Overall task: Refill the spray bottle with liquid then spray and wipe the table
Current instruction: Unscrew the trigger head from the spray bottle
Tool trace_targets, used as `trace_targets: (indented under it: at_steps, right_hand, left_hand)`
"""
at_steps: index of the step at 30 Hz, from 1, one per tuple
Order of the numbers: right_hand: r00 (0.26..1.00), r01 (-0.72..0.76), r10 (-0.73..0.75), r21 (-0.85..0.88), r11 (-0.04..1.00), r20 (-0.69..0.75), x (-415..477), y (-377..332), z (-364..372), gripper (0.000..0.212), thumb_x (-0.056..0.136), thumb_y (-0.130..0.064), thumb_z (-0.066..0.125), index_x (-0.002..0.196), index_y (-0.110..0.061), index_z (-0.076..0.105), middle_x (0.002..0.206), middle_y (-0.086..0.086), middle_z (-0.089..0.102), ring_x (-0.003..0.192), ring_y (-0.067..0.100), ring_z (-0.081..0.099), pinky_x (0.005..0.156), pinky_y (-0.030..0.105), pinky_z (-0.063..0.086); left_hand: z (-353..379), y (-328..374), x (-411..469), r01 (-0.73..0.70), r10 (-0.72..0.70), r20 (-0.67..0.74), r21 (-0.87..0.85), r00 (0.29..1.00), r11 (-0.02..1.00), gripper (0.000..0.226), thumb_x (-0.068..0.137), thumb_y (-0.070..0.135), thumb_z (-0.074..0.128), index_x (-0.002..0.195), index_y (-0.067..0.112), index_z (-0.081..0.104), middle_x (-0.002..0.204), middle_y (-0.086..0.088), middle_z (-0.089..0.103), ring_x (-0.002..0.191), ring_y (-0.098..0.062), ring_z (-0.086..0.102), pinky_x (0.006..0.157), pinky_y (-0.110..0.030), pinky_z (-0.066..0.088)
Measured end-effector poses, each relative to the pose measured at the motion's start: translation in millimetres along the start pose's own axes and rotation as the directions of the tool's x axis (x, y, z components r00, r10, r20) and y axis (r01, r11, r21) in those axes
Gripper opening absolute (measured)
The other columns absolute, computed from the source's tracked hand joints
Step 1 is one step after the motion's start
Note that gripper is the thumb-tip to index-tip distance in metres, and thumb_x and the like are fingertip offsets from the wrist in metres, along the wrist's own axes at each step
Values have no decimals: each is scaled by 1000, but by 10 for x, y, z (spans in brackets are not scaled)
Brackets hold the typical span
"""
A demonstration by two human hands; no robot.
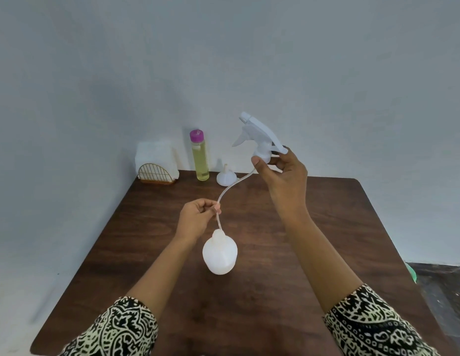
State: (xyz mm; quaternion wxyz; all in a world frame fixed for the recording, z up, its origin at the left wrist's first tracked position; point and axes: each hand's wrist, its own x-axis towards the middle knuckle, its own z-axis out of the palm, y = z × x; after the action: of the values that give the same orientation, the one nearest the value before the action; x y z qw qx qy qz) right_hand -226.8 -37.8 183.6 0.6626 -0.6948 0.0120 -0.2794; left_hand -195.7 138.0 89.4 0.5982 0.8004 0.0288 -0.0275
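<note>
Backdrop: pale grey-blue wall (223,60) fills the upper half of the view, and a dark wooden table (313,240) stands with its far edge against it.
Spray bottle (219,255): white translucent body, upright on the table near its middle, between the two forearms, with its top taken off.
Spray head (257,137): white trigger top, off the bottle and raised above the far part of the table, nozzle tilted up and to the left.
Dip tube (232,187): thin clear tube curving down from the spray head, its lower end reaching the bottle's neck.
Left hand (198,217): fingers curled, thumb and forefinger pinching the tube just above the neck.
Right hand (280,173): grips the spray head at its round collar, thumb on the near side and fingers behind it.
Refill bottle (200,158): tall, clear, holding yellowish liquid, purple cap on, upright at the far edge by the wall.
Funnel (225,177): small and white, wide mouth down on the table with its spout up, just right of the refill bottle.
Napkin holder (157,165): gold wire, filled with white napkins, at the far left corner.
Sleeves (372,325): black-and-cream pattern, covering both arms to the elbow.
Floor (444,291): dark strip to the right of the table.
</note>
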Motion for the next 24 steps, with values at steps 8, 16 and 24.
trace_targets:
  at_steps: [8, 16, 24]
  right_hand:
    - [1000, 4, -3, 49, 999, -26, 355, -209, -13, 28, 77, -23, 77, 103, -15, 69, 91, -1, 70, 77, 9, 63, 81, 32, 55]
    - [977, -209, 212, 86, 974, -24, 598, -40, -521, 20, 85, -13, 69, 103, -5, 65, 87, 5, 66, 80, 18, 69, 75, 28, 58]
    - [742, -665, 661, 1, 747, -109, 115, 1149, -1168, 21, 85, -4, 67, 105, 2, 64, 78, 7, 66, 64, 17, 62, 53, 22, 55]
  left_hand:
    - [-103, 388, 34, 5, 0, 30, -180, 1000, 984, 7, 87, 10, 66, 85, 7, 72, 72, -3, 72, 61, -6, 63, 68, -16, 53]
    - [327, 407, -476, 342, -189, 390, -370, 901, 864, 5, 87, 7, 64, 86, 3, 67, 73, -6, 73, 63, -13, 69, 71, -26, 58]
    - [863, -223, -1028, 632, -422, 588, -207, 690, 747, 7, 85, 10, 68, 87, 4, 65, 75, -6, 74, 68, -13, 72, 70, -28, 59]
